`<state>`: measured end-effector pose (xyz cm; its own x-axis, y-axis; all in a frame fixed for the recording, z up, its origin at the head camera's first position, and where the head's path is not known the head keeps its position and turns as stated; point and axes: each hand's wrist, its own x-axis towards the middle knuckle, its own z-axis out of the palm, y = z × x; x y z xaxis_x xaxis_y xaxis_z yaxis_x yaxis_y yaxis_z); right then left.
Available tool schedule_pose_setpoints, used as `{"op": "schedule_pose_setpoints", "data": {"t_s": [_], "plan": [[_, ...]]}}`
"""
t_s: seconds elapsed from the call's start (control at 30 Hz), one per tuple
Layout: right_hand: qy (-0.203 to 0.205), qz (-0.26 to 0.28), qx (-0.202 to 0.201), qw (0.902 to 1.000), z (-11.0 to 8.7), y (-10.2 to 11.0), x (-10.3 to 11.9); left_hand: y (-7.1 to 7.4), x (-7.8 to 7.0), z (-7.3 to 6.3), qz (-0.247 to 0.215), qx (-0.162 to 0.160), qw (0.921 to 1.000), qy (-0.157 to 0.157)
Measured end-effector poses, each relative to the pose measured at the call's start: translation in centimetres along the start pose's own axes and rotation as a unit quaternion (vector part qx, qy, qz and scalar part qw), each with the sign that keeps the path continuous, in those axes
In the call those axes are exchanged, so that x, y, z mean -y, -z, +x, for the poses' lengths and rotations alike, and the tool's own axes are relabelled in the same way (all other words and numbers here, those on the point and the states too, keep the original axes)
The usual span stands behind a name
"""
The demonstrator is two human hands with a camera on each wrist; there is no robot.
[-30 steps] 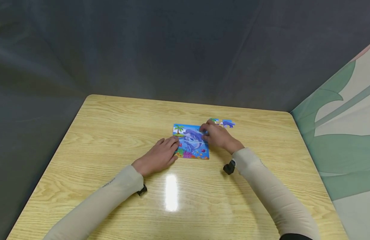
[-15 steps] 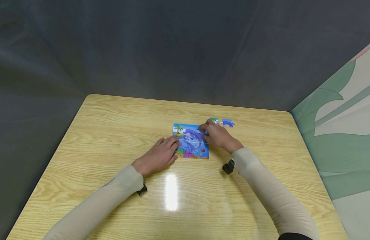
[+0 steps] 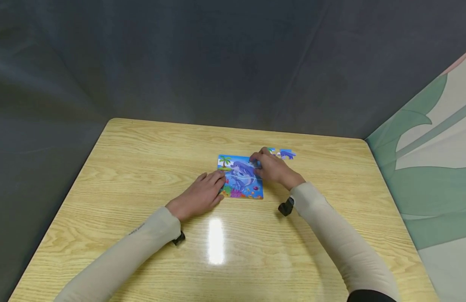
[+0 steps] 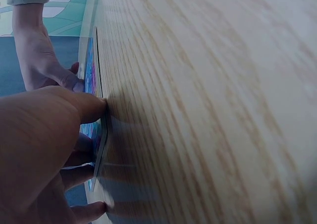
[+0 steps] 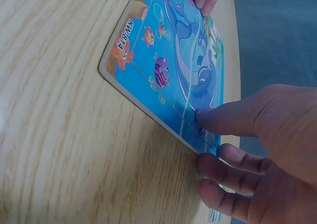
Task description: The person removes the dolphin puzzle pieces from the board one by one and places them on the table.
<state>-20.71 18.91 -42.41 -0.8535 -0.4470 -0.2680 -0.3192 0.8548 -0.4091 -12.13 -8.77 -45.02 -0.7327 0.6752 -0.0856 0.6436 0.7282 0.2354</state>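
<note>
A square jigsaw puzzle [image 3: 241, 178] with dolphins, a palm tree and coral lies flat on the table. My left hand [image 3: 202, 193] rests along its left side with fingers stretched out. In the left wrist view, the thumb touches the puzzle's near edge. Over the top right corner, my right hand [image 3: 274, 168] bends its fingers. Its thumb [image 5: 223, 119] presses on the picture while other fingers reach the puzzle's edge, the corner between them. The hand partly hides that corner. Whether a separate piece lies between the fingertips is hidden.
Beyond the right hand lie loose puzzle pieces: a dolphin piece [image 3: 287, 154] and a partly covered palm piece [image 3: 271, 150]. The wooden table [image 3: 142, 159] ends at a dark curtain [image 3: 233, 63] behind. A patterned green and white cloth [image 3: 436, 167] hangs on the right.
The right hand's wrist has shifted slightly left, its fingers staying at the puzzle's top right corner. The left hand and the loose pieces have not visibly moved.
</note>
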Motion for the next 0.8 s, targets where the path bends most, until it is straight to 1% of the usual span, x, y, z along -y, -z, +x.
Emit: {"op": "schedule_pose_setpoints", "data": {"t_s": [0.17,0.47,0.8], "plan": [[0.003,0.015,0.002,0.9999,-0.01,0.06,-0.13,-0.01,-0.02,0.04,0.001,-0.001,1.0000,0.001],[0.018,0.014,-0.014,0.9996,-0.07,0.00,-0.28,-0.01,-0.01,0.07,-0.001,-0.003,1.0000,0.002],[0.017,0.023,-0.025,0.9993,-0.34,-0.32,-0.57,-0.03,-0.14,-0.03,0.000,-0.001,1.0000,0.004]]}}
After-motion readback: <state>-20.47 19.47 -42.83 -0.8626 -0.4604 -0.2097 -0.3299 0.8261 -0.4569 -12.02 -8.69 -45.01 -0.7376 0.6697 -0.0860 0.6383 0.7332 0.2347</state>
